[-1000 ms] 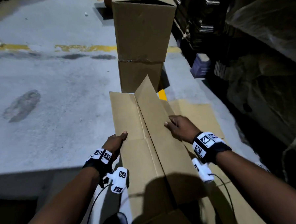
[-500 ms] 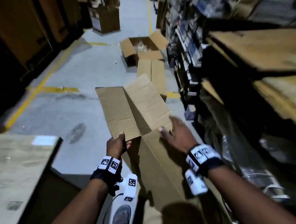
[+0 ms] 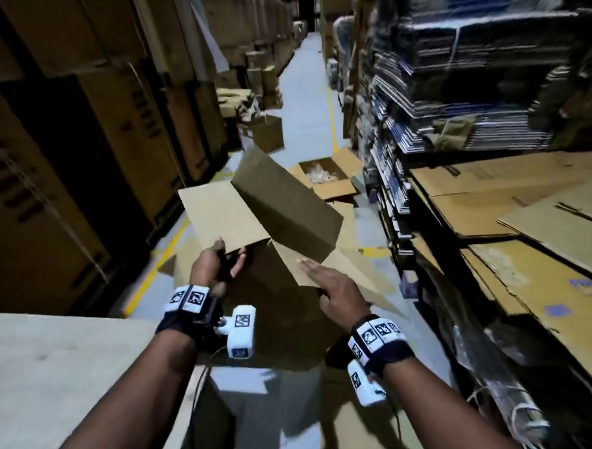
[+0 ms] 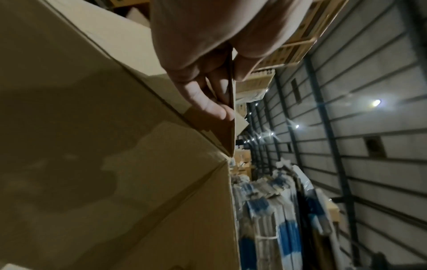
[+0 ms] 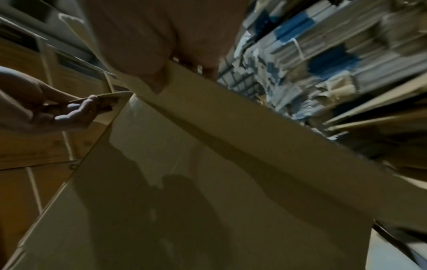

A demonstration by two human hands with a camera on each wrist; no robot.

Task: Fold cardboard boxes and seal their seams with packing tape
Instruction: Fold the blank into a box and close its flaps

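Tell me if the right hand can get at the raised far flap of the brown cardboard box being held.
Probably yes. The right hand lies flat on the brown cardboard box, and the raised flap stands just beyond its fingertips with nothing between. The left hand pinches the other flap's edge.

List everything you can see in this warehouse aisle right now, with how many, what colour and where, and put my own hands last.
Cardboard box: one, brown, unfolded, held up in the aisle centre, flaps raised.
Open box: one, brown, on the floor beyond it, pale contents inside.
Small box: one, brown, on the floor farther down the aisle.
Flattened cardboard sheets: several, brown, stacked on the right.
Bundled flat stock: many, blue and white, on the right-hand shelves.
Large cartons: several, brown, stacked along the left.
Floor line: one, yellow, along the left of the grey floor.
Board surface: one, pale, lower left.
Left hand: pinches a flap edge.
Right hand: fingers straight, flat on a panel.
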